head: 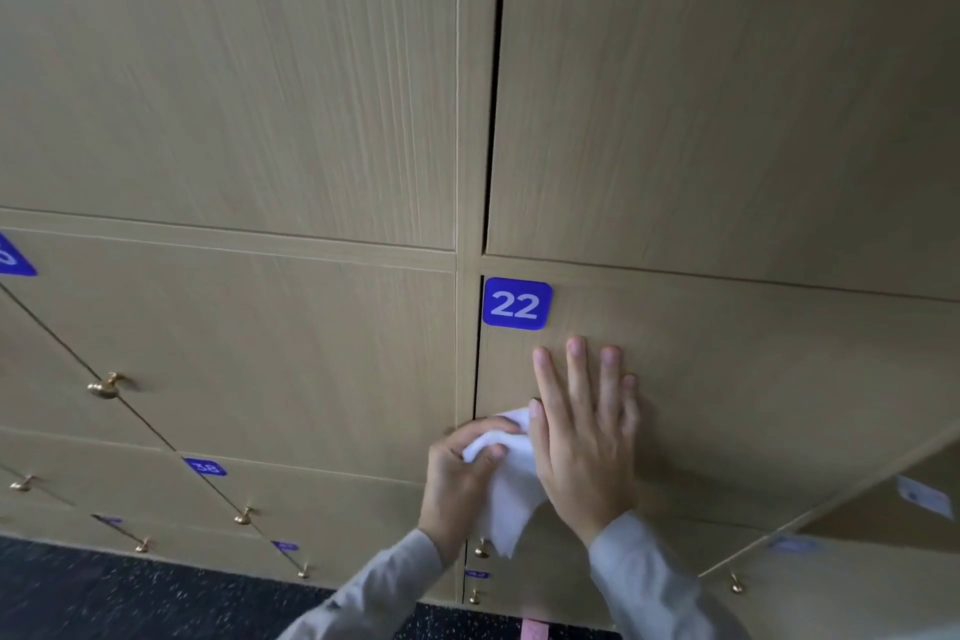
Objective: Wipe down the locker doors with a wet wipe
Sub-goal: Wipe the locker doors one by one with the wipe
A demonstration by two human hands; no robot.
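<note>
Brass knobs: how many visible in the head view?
8. Far-left knob; low left; below tag 38; near floor and; two under the wet wipe and; lower right. Hands and sleeves may hide more.

— What sort of place is this?
— A locker room, gym-like: a wall of wood-grain locker doors [727, 379], blue number plates such as 22 [517, 303], small brass knobs [106, 386], and dark speckled rubber flooring [130, 592]

Matt wood-grain locker door [727, 379]; soft white wipe [511, 499]; shiny brass knob [106, 386].
</note>
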